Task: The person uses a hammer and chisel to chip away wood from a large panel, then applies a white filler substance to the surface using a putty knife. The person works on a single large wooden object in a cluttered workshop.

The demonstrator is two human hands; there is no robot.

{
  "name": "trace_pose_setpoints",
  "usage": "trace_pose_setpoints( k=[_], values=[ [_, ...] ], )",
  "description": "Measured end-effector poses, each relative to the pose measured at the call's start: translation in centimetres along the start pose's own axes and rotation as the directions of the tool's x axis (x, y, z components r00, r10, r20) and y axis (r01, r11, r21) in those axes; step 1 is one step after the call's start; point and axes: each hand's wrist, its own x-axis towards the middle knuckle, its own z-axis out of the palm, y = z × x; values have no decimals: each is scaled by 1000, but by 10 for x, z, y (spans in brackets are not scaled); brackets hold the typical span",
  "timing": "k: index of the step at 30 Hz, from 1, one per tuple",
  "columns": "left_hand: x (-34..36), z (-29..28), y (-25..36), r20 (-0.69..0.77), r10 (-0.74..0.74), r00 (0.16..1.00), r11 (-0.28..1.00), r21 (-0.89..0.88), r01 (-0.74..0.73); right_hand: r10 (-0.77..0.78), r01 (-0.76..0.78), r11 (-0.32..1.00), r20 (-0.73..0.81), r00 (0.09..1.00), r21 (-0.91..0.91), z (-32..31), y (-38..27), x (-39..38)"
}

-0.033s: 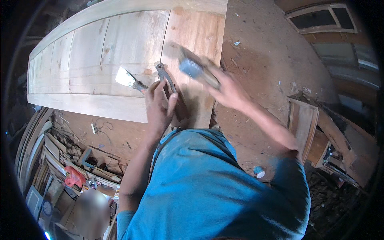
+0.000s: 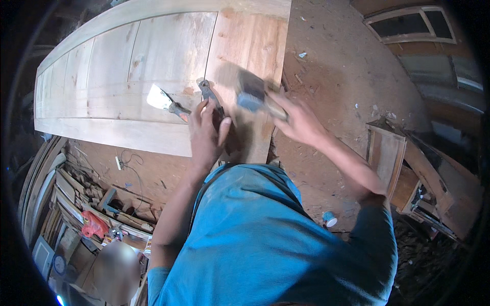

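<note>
A pale wooden panelled door [image 2: 153,46] lies across the upper part of the view. My right hand [image 2: 301,122] grips a motion-blurred tool [image 2: 252,94] with a wooden handle, dark body and blue patch, above the door's reddish end. My left hand [image 2: 206,132] has curved fingers apart at the handles of dark metal pincers [image 2: 206,92], partly hiding them; whether they bear on the handles is unclear. Left of the pincers lies a putty knife [image 2: 159,97] with a wide white-looking blade, its handle end near my left fingertips.
Stacked wood offcuts [image 2: 81,199], a red plastic item [image 2: 93,224] and a cable [image 2: 130,168] are at lower left. Wooden frames [image 2: 383,158] stand at right, windowed joinery [image 2: 408,23] at upper right. A small blue-and-white container [image 2: 331,219] sits on the dirt floor [image 2: 337,92].
The tool in my right hand has shifted slightly right and down and turned a little. My left hand has moved very slightly to the right.
</note>
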Motion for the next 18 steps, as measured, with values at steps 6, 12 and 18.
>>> trace_pose_setpoints(
  k=[6, 12, 18],
  values=[
    [-7, 42, -11, 60, 92, 994, 958, 266, -105, 60, 73, 926, 334, 941, -371, 12, 52, -67],
    [-9, 49, -23, 54, 117, 992, 961, 246, -127, -36, 200, 825, 303, 952, -529, 16, 103, -54],
    [-9, 45, -18, 82, 81, 993, 961, 257, -100, -9, 144, 840, 251, 968, -523, -6, 89, -26]
  ],
)
